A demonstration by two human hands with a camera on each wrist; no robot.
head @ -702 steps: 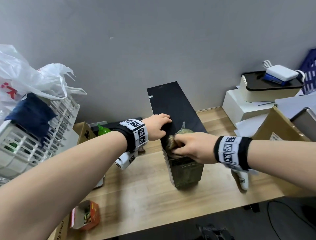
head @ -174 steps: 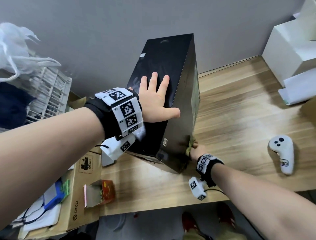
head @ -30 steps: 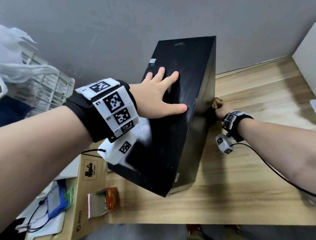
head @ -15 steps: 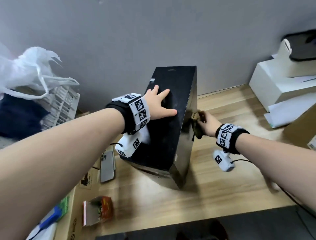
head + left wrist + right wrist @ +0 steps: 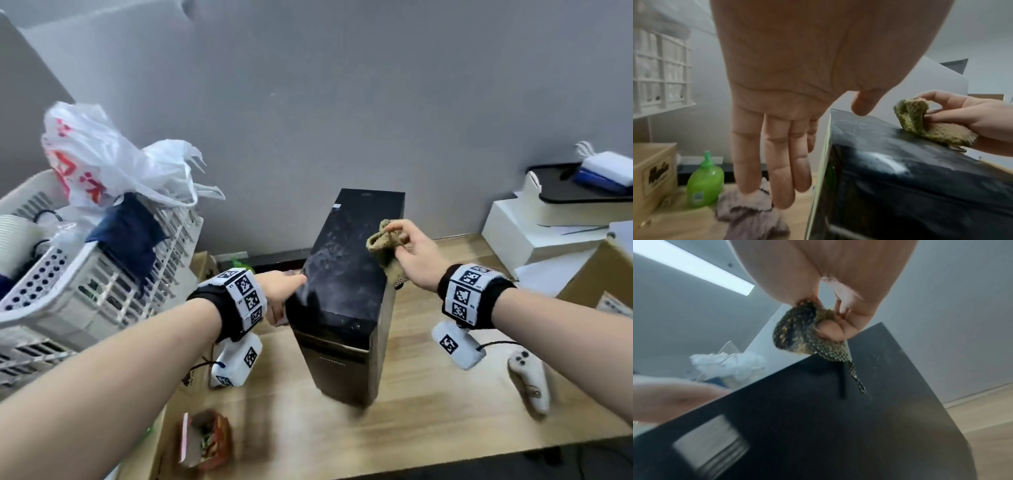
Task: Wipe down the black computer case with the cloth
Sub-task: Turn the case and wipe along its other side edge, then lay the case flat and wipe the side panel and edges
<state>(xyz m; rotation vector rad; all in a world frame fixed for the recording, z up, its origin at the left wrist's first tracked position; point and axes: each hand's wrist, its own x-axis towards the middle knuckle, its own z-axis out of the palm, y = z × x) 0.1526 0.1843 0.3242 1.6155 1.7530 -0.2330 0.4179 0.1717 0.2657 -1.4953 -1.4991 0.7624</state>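
Wooden desk (image 5: 428,404) against grey wall (image 5: 342,102). White plastic basket (image 5: 68,284) at left holds a white plastic bag (image 5: 102,161) and dark blue fabric (image 5: 128,233). Green pump bottle (image 5: 705,183) beside a crumpled grey-pink rag (image 5: 750,216). White controller (image 5: 529,383) at right; small open red box (image 5: 203,442) near front edge.

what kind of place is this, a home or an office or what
Probably an office or workroom desk used partly for storage: a black computer case stands on a wooden desk among cardboard boxes, a white plastic crate and a handheld controller.

computer case (image 5: 346,274): black, pale smears | cloth (image 5: 383,245): olive-yellow weave | bottle (image 5: 705,180): green
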